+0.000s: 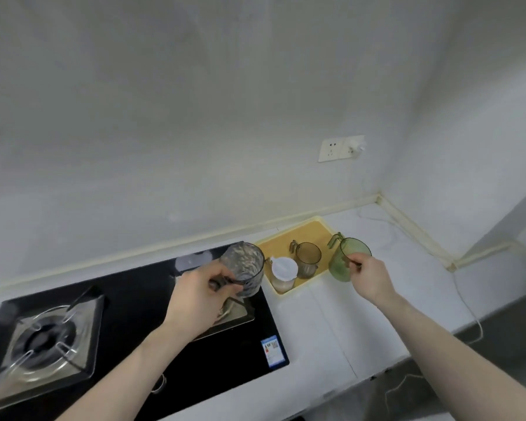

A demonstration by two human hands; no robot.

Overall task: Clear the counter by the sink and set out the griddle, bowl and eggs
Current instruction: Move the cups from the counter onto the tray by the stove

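Observation:
My left hand (199,299) grips the handle of a clear grey plastic cup (245,267) and holds it above the right side of the black gas hob (128,314). My right hand (372,276) pinches the rim of a green translucent cup (345,259), which is at the right edge of a yellow tray (308,235). On the tray stand a brown translucent cup (307,258) and a white-lidded jar (283,273). No griddle, bowl or eggs are in view.
The white counter (386,305) runs right of the hob to the wall corner. A thin white cable (465,296) trails across it from a wall socket (340,148). The left burner (41,341) has a metal pan support. The counter's front edge drops off at lower right.

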